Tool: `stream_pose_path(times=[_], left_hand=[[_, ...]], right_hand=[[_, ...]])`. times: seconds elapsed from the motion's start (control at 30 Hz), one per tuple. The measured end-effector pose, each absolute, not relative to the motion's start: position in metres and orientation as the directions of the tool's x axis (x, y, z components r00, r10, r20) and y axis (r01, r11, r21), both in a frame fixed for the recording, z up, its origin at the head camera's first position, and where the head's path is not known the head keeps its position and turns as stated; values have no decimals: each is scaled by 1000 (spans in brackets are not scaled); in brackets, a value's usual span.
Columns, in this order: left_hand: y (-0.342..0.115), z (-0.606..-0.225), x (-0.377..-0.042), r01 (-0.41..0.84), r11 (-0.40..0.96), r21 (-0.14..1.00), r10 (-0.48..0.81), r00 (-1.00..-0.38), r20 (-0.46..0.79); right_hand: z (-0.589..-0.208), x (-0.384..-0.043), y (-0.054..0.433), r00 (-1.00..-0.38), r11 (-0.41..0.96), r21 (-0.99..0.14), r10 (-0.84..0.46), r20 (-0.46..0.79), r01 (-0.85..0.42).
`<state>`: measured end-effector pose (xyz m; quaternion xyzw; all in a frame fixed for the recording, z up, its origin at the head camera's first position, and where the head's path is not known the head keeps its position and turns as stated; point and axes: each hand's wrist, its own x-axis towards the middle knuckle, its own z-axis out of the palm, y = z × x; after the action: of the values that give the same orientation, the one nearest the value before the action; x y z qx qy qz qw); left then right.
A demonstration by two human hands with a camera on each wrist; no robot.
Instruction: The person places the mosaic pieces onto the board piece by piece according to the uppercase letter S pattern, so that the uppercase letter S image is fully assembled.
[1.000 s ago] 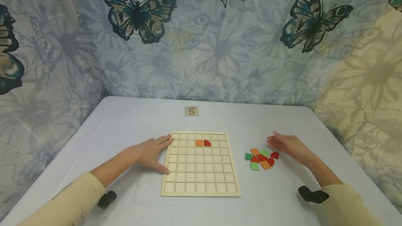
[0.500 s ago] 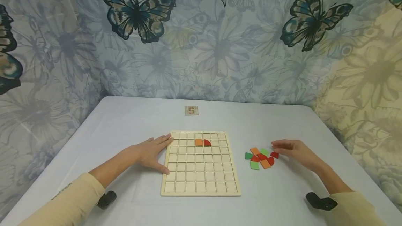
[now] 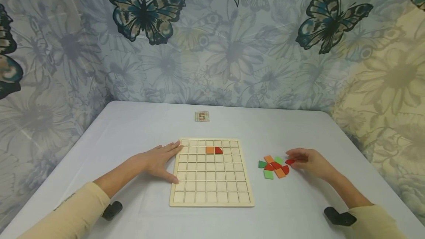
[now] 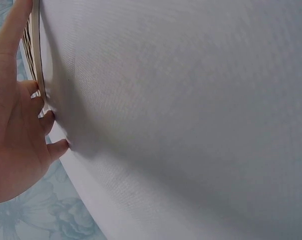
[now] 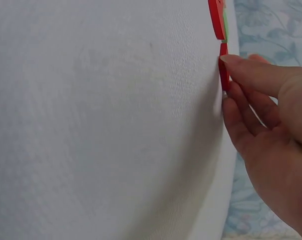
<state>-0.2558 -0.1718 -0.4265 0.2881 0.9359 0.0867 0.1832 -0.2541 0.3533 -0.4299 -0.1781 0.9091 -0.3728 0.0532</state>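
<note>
A pale wooden grid board (image 3: 211, 196) lies on the table, an orange square tile (image 3: 210, 150) and a red quarter-round tile (image 3: 218, 150) set side by side in its upper part. My left hand (image 3: 160, 162) rests on the board's left edge, fingers spread. To the board's right, my right hand (image 3: 312, 162) pinches another red tile (image 5: 224, 67) between thumb and fingers; in the head view the fingers partly cover this red tile (image 3: 290, 162). Left of that hand lies a loose pile of flat tiles, among them a dark green tile (image 3: 262, 164), a light green square (image 3: 268, 175) and an orange square (image 3: 280, 173).
A small card (image 3: 201, 116) with a gridded figure lies beyond the board. The white-covered table (image 3: 142, 121) ends at a butterfly-patterned backdrop (image 3: 232, 62). Each wrist carries a black device, such as the right one (image 3: 340, 217).
My right hand has come down onto the outermost red tile of the pile, and its fingers have closed on it. The left hand has stayed on the board's edge.
</note>
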Motion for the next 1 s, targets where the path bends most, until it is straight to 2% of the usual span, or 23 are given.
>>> stream_pose_path(times=[0.2, 0.47, 0.8, 1.0], left_hand=[[-172, -425, -255, 502, 820, 274, 569, -768, -294], [-171, -424, -254, 496, 823, 278, 564, -771, -295], [-171, -424, -254, 500, 821, 276, 566, -773, -285], [-170, -424, -253, 495, 823, 280, 564, -774, -289]], right_hand=[[-427, -256, 351, -932, 711, -647, -362, -1, -276], [-426, -259, 353, -923, 699, -665, -383, -38, -263], [-424, -264, 350, -964, 709, -693, -254, -76, -132], [-419, -273, 338, -966, 654, -750, -242, -87, -97]])
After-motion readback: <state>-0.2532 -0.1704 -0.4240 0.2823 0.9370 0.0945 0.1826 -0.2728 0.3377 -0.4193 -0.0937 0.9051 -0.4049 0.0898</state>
